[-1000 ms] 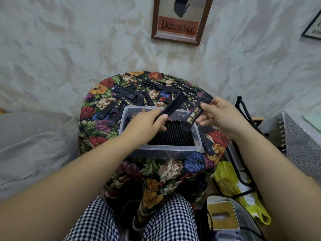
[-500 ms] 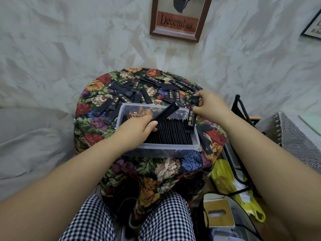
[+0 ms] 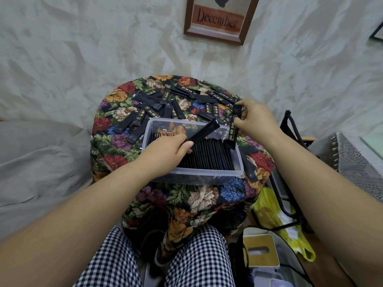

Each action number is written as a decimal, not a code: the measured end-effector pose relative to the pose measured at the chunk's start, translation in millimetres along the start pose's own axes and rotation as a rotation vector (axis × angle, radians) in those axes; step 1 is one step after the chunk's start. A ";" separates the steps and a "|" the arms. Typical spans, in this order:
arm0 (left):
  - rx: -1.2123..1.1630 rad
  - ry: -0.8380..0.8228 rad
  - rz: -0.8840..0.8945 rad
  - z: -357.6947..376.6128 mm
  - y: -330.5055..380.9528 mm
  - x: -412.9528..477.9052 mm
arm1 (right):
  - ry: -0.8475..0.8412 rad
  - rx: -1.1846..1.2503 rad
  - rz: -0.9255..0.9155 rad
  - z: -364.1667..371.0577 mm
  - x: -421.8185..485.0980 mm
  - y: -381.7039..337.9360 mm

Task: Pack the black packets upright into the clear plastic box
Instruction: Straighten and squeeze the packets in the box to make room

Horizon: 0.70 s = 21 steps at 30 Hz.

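- Pinching a black packet (image 3: pixel 204 131) in left hand (image 3: pixel 170 148), long axis slanting far-right over clear plastic box (image 3: pixel 207 175).
- Pinching second packet (image 3: pixel 233 132), seemingly upright, in right hand (image 3: pixel 256 121) at box's far-right corner.

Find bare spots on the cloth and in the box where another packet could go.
Free: the far-left corner of the clear plastic box, beyond the packed row; the floral cloth at the box's near left. Crowded: loose packets cover the cloth behind the box and to its right.

Floral-covered table (image 3: pixel 121 96) bears a clear box (image 3: pixel 196 174) and loose black packets (image 3: pixel 149 109).
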State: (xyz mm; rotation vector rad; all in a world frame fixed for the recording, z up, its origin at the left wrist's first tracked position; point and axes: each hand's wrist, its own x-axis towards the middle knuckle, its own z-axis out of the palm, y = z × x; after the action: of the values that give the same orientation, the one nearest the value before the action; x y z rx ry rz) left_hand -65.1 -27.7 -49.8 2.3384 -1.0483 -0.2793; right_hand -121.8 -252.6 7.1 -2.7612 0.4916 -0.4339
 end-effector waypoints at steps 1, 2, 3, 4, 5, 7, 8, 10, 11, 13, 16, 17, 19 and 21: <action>0.001 0.001 -0.001 0.1 -0.2 -0.2 | -0.006 -0.004 -0.001 0.5 0.9 0.1; 0.003 0.003 -0.001 0.2 -0.5 -0.3 | -0.022 -0.004 -0.001 1.3 1.3 -0.1; 0.006 0.005 0.001 0.3 -0.7 -0.3 | -0.045 -0.005 -0.001 2.7 1.5 -0.2; 0.011 0.007 0.005 0.1 -0.6 -0.8 | -0.068 -0.008 -0.003 4.4 1.5 -0.3; 0.015 0.010 0.009 0.3 -0.8 -0.9 | -0.086 -0.015 -0.004 6.3 1.5 0.2; 0.018 0.017 0.014 0.4 -0.5 -1.6 | -0.128 -0.049 0.002 9.5 2.0 1.7; 0.018 0.020 0.016 0.3 -0.2 -1.8 | -0.165 -0.060 0.013 11.2 1.9 3.0; 0.013 0.019 0.015 -0.1 0.4 -2.1 | -0.246 -0.035 0.058 14.4 -0.6 4.3; 0.008 0.018 0.014 -0.3 0.4 -2.4 | -0.267 -0.022 0.072 15.9 -3.0 4.6; 0.006 0.019 0.014 -0.2 0.6 -2.4 | -0.268 -0.063 0.057 18.0 -8.5 4.0; 0.007 0.021 0.017 0.1 0.7 -2.4 | -0.236 -0.191 0.000 23.2 -18.4 3.9; 0.007 0.021 0.016 0.2 0.6 -2.4 | -0.214 -0.211 -0.019 25.4 -21.4 4.4; 0.007 0.023 0.016 0.2 0.7 -2.7 | -0.165 -0.214 -0.057 30.3 -25.7 7.2; 0.005 0.026 0.018 -0.5 1.1 -3.5 | -0.121 -0.124 -0.046 31.1 -27.0 9.6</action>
State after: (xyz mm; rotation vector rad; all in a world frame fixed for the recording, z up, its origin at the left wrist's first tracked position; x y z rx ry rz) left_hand -67.9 -25.5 -48.9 2.3297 -1.0582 -0.2397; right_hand -138.2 -243.6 -30.9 -2.9014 0.4403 -0.2520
